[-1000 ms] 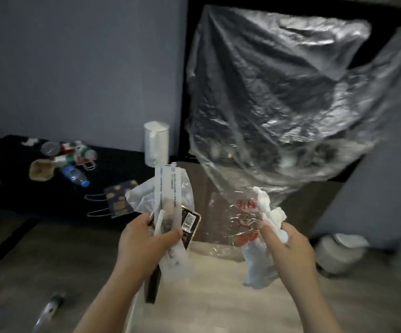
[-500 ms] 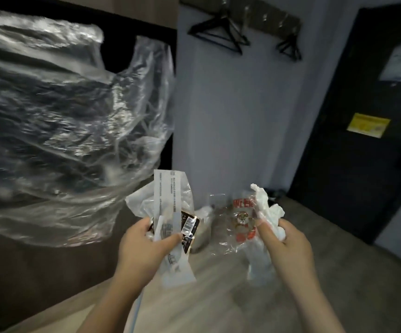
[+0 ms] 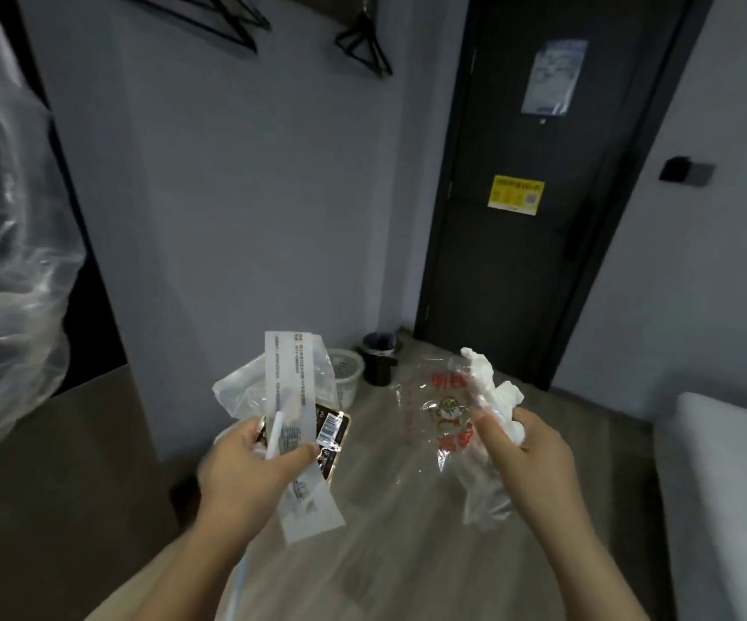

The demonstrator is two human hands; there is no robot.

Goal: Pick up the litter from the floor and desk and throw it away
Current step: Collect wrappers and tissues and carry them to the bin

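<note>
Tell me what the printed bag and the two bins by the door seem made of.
Printed bag: thin glossy plastic film; floor shows through, it crinkles. White bin: probably matte moulded plastic, holes in its wall. Dark bin: plastic or metal, cannot tell.

Held in the left hand [image 3: 250, 468]: matt white sleeve [image 3: 289, 396], paper-like, printed, backed by a thin cloudy plastic bag [image 3: 246, 387] and a dark glossy wrapper [image 3: 331, 434] catching light beside the thumb. Held in the right hand [image 3: 537, 450]: crinkled clear film bag [image 3: 445, 414], shiny at the creases, and soft, matt, crumpled white tissue [image 3: 492, 387] above the fingers. Beneath both hands, smooth matt wood-look floor [image 3: 385, 553]; far left of the left hand, glossy wrinkled clear sheeting [image 3: 4, 262].
</note>
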